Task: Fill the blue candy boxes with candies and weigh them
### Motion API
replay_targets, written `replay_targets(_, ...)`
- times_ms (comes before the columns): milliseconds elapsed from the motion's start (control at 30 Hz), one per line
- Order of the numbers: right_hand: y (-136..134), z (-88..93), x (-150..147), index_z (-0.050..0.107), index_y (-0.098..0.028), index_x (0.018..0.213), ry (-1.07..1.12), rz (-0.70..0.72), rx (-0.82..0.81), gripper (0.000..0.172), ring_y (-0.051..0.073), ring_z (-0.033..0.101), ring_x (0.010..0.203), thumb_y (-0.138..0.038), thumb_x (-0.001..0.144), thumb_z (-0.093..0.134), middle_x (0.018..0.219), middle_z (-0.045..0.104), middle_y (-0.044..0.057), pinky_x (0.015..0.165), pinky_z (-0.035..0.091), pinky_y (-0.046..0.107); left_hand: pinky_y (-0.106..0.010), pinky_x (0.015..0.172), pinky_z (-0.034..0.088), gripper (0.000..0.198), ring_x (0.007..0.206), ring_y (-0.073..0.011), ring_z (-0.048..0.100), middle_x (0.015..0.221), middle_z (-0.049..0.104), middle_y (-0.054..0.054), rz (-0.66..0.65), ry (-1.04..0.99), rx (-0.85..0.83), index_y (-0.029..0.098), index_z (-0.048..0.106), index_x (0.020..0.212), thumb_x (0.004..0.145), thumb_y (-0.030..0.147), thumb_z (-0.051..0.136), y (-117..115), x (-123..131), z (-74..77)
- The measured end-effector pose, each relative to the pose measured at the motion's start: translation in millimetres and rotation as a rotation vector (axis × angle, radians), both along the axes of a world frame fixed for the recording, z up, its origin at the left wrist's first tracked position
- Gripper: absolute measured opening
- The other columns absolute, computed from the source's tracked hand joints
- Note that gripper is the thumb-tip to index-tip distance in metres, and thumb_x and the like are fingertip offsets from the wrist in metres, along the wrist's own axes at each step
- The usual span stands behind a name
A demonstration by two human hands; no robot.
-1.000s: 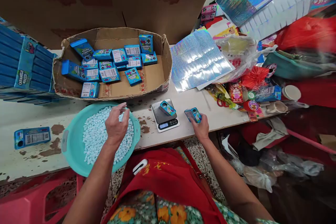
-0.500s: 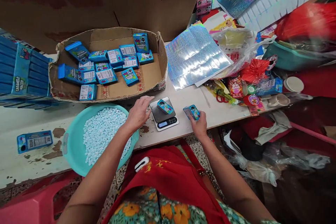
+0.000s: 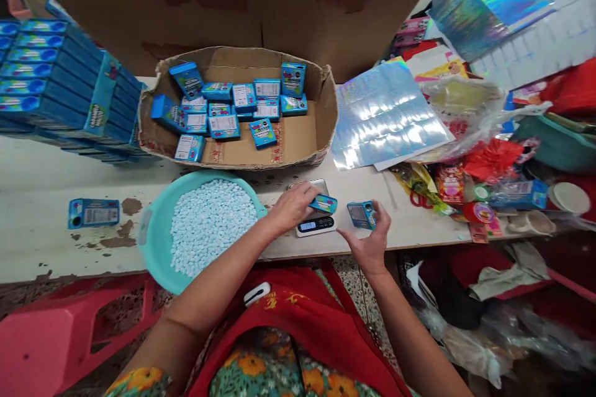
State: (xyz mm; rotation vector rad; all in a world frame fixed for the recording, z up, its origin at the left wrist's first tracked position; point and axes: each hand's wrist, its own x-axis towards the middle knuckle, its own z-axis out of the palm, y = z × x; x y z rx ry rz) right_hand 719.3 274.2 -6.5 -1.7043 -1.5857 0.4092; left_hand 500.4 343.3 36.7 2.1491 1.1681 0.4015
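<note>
My left hand point(image 3: 293, 206) pinches the end of a small blue candy box point(image 3: 325, 203), over the plate of a digital kitchen scale point(image 3: 316, 226). To its right, a second blue candy box point(image 3: 360, 215) is on the table. My right hand point(image 3: 372, 245) is open beside that box, thumb stretched away to the left and fingertips close to its right end; whether they touch it I cannot tell. Left of the scale, a turquoise basin point(image 3: 156, 254) holds many pale blue candies point(image 3: 209, 223). My left forearm crosses the basin's right side.
Behind the basin, a cut-down cardboard box point(image 3: 302, 142) holds several blue candy boxes. More are stacked at left point(image 3: 51, 87), and one blue box point(image 3: 94, 213) lies alone on the table. Shiny holographic sheets point(image 3: 386, 111) and clutter fill the right. A pink stool point(image 3: 41, 341) stands below left.
My left hand has moved right onto the candy box on the scale and gripped it. My right hand has opened, letting go of its candy box. The camera view has shifted left.
</note>
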Motion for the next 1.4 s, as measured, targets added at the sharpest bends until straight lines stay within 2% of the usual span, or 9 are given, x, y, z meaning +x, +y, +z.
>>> replay_targets(167, 4.9, 47.0, -73.2, 0.059, -0.021, 0.106, 0.338, 0.309, -0.308, 0.041, 0.022, 0.063, 0.081, -0.047, 0.075, 0.069, 0.092, 0.066, 0.005, 0.074, 0.052, 0.036, -0.033, 0.091, 0.044, 0.04, 0.104, -0.02, 0.056, 0.114, 0.059, -0.007, 0.342, -0.319, -0.063, 0.025, 0.047, 0.127, 0.087, 0.029, 0.052, -36.1, -68.8, 7.6)
replay_targets(267, 7.1, 57.3, -101.4, 0.061, -0.021, 0.102, 0.367, 0.35, -0.303, 0.039, 0.021, 0.063, 0.08, -0.044, 0.072, 0.073, 0.091, 0.066, 0.004, 0.072, 0.052, 0.033, -0.038, 0.09, 0.041, 0.027, 0.103, -0.0243, 0.054, 0.107, 0.059, -0.012, 0.771, -0.033, 0.027, 0.019, 0.057, 0.11, 0.09, 0.035, 0.047, -54.3, -121.9, -20.6)
replay_targets(367, 6.7, 59.4, -126.5, 0.061, -0.022, 0.102, 0.379, 0.449, -0.292, 0.037, 0.021, 0.063, 0.083, -0.042, 0.073, 0.073, 0.094, 0.066, 0.004, 0.075, 0.052, 0.034, -0.039, 0.087, 0.039, 0.021, 0.1, -0.0277, 0.052, 0.095, 0.059, -0.013, 0.814, 0.173, -0.027, 0.016, 0.06, 0.085, 0.086, 0.036, 0.054, -67.9, -152.7, -54.3)
replay_targets(467, 4.8, 58.2, -149.7, 0.061, -0.022, 0.103, 0.375, 0.492, -0.305, 0.035, 0.021, 0.063, 0.081, -0.041, 0.076, 0.071, 0.093, 0.066, 0.003, 0.076, 0.052, 0.034, -0.03, 0.073, 0.04, 0.022, 0.081, -0.0204, 0.054, 0.075, 0.055, -0.006, 0.945, -0.097, -0.179, 0.017, 0.053, 0.07, 0.079, 0.036, 0.062, -73.5, -162.1, -68.6)
replay_targets(667, 2.1, 56.1, -182.6, 0.059, -0.023, 0.106, 0.306, 0.607, -0.253, 0.034, 0.022, 0.061, 0.089, -0.038, 0.078, 0.071, 0.099, 0.064, 0.004, 0.081, 0.05, 0.035, -0.021, 0.042, 0.024, 0.04, 0.042, -0.0076, 0.031, 0.053, 0.034, 0.005, 1.278, -0.785, -0.361, 0.02, 0.037, 0.065, 0.084, 0.054, 0.043, -77.5, -177.6, -15.6)
replay_targets(800, -2.1, 51.4, -209.1, 0.058, -0.025, 0.11, 0.235, 0.734, -0.207, 0.036, 0.024, 0.06, 0.097, -0.037, 0.079, 0.071, 0.104, 0.063, 0.006, 0.084, 0.048, 0.037, -0.02, 0.038, 0.021, 0.036, 0.039, -0.0052, 0.031, 0.054, 0.039, 0.005, 1.228, -1.477, -0.458, 0.019, 0.041, 0.067, 0.076, 0.049, 0.058, -79.3, -172.3, 36.1)
replay_targets(1033, -7.8, 49.7, -237.3, 0.059, -0.024, 0.109, 0.233, 0.79, -0.208, 0.035, 0.023, 0.061, 0.095, -0.035, 0.079, 0.071, 0.1, 0.064, 0.005, 0.084, 0.048, 0.036, -0.021, 0.044, 0.033, 0.044, 0.045, -0.0067, 0.039, 0.051, 0.034, 0.004, 1.302, -1.455, -0.119, 0.017, 0.039, 0.056, 0.082, 0.046, 0.059, -78.3, -154.3, 48.7)
replay_targets(1267, -2.3, 52.8, -237.7, 0.06, -0.024, 0.105, 0.327, 0.74, -0.23, 0.034, 0.023, 0.061, 0.093, -0.036, 0.076, 0.073, 0.099, 0.065, 0.005, 0.083, 0.049, 0.036, -0.02, 0.039, 0.024, 0.049, 0.039, -0.005, 0.029, 0.051, 0.024, 0.006, 1.255, -1.438, -0.153, 0.018, 0.032, 0.057, 0.084, 0.051, 0.055, -72.9, -158.9, 59.6)
replay_targets(1400, 1.0, 58.6, -208.0, 0.06, -0.022, 0.103, 0.437, 0.646, -0.289, 0.036, 0.021, 0.062, 0.089, -0.037, 0.074, 0.074, 0.098, 0.065, 0.004, 0.08, 0.05, 0.035, -0.022, 0.044, 0.034, 0.045, 0.044, -0.0091, 0.038, 0.051, 0.033, 0.004, 1.286, -1.039, -0.103, 0.019, 0.039, 0.061, 0.087, 0.056, 0.044, -75.6, -173.5, 40.8)
